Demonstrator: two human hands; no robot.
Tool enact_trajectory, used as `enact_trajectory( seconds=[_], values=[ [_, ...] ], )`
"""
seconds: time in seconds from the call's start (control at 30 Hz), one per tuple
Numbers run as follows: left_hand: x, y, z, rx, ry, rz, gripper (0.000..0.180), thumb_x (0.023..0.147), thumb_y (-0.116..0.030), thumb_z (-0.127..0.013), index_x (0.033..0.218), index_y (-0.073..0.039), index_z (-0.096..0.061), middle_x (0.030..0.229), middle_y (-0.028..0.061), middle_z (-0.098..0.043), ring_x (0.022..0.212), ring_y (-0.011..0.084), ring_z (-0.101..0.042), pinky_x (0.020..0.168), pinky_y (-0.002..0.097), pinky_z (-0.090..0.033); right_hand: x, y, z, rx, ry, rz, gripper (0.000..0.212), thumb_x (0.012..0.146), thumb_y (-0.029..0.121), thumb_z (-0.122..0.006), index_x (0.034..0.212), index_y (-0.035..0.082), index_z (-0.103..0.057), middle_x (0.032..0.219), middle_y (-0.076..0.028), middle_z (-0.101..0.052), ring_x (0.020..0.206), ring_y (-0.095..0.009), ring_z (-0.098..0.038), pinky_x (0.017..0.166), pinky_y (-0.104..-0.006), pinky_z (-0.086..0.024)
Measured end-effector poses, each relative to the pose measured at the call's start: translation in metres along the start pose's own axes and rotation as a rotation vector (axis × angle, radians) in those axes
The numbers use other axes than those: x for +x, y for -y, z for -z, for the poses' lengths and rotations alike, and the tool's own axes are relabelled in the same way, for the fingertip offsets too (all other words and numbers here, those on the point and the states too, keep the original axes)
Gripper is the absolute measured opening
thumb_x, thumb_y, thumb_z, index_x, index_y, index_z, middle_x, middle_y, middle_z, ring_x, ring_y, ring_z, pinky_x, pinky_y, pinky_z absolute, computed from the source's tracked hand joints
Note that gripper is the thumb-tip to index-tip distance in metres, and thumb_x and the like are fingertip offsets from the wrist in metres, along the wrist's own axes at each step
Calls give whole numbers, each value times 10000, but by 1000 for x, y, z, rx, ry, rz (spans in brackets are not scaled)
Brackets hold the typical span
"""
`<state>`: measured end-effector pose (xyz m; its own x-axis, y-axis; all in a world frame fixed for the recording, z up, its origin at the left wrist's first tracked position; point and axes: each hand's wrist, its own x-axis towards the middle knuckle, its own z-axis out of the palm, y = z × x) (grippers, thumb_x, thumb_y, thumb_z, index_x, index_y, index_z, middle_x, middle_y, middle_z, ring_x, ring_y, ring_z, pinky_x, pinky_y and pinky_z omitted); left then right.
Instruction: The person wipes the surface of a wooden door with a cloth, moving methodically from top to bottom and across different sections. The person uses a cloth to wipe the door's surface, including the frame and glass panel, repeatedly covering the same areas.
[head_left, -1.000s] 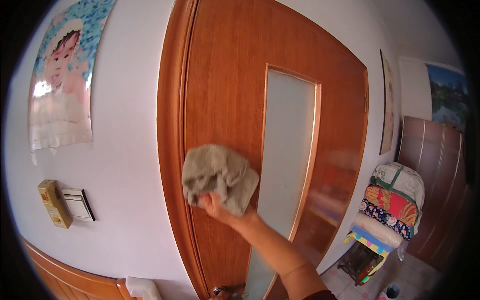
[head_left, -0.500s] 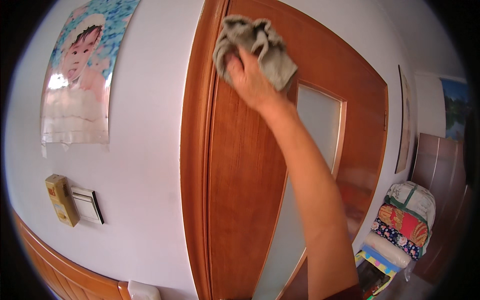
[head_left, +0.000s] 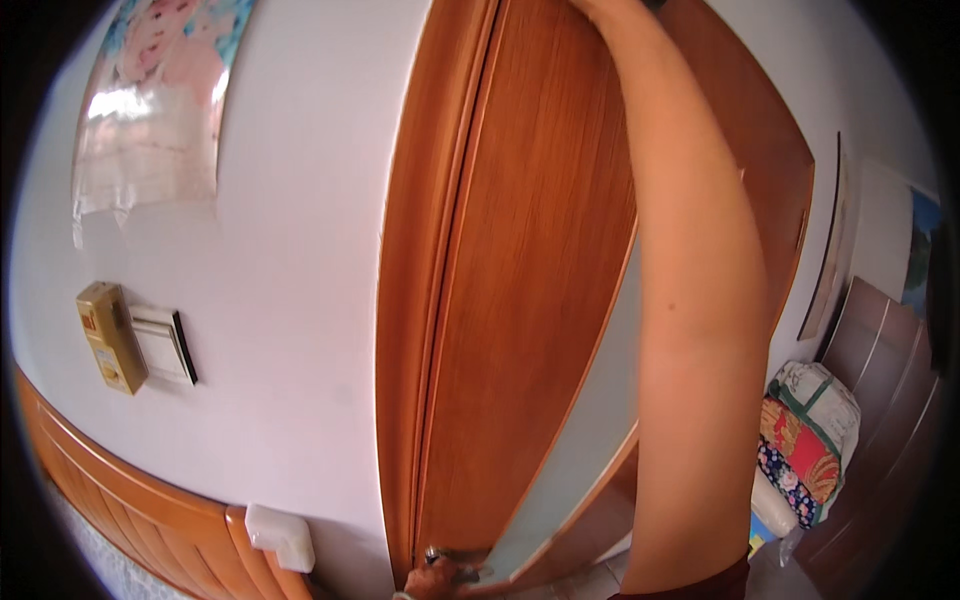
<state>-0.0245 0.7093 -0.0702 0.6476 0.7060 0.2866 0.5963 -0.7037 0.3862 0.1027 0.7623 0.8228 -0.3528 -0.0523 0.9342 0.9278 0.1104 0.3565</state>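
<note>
A brown wooden door (head_left: pixel 530 260) with a frosted glass panel (head_left: pixel 570 480) fills the middle of the view. My right forearm (head_left: pixel 700 300) rises in front of it from the lower edge. Its wrist leaves the picture at the top, so my right hand and whatever it holds are cut off. Low down at the door's left edge, my left hand (head_left: pixel 430 580) is closed around the metal door handle (head_left: pixel 468 572). Only part of this hand shows above the lower rim.
Left of the door frame (head_left: pixel 425 250), the white wall carries a poster (head_left: pixel 150 130), a yellowish box (head_left: pixel 110 340) and a light switch (head_left: pixel 163 345). Below stands a wooden headboard (head_left: pixel 150 500) with a white piece (head_left: pixel 280 535) on its end. Folded bedding (head_left: pixel 810 440) is stacked at right.
My right arm has reached higher, taking the hand and its grey-green cloth past the top edge. The view has tilted down, and my left hand at the handle has come into sight.
</note>
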Motion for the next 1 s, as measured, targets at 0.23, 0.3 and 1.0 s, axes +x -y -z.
enact_trajectory(
  seconds=[0.23,0.3,1.0],
  values=[
    [-2,-14,55,11,71,-10,680,785,-757,-654,1098,-159,-732,1012,94,-661,771,329,-729,646,509,-581,-82,41,-1,439,29,-34,657,1012,391,-360,1536,-5,-363,1483,-287,-474,1406,-405,-424,1187,-435,-302],
    [-1,-16,58,-36,147,23,713,781,-760,-657,1119,-135,-723,1059,117,-667,853,349,-729,717,514,-578,-114,46,-5,475,90,-58,649,1019,385,-355,1513,-35,-381,1457,-299,-491,1378,-405,-455,1170,-435,-328],
    [2,-31,73,-78,290,108,577,876,-572,-675,1294,-175,-644,1239,101,-602,1119,359,-631,898,489,-531,-606,188,32,285,491,-53,381,996,244,-590,1298,14,-628,1309,-169,-643,1215,-339,-610,1007,-457,-520]
  ],
)
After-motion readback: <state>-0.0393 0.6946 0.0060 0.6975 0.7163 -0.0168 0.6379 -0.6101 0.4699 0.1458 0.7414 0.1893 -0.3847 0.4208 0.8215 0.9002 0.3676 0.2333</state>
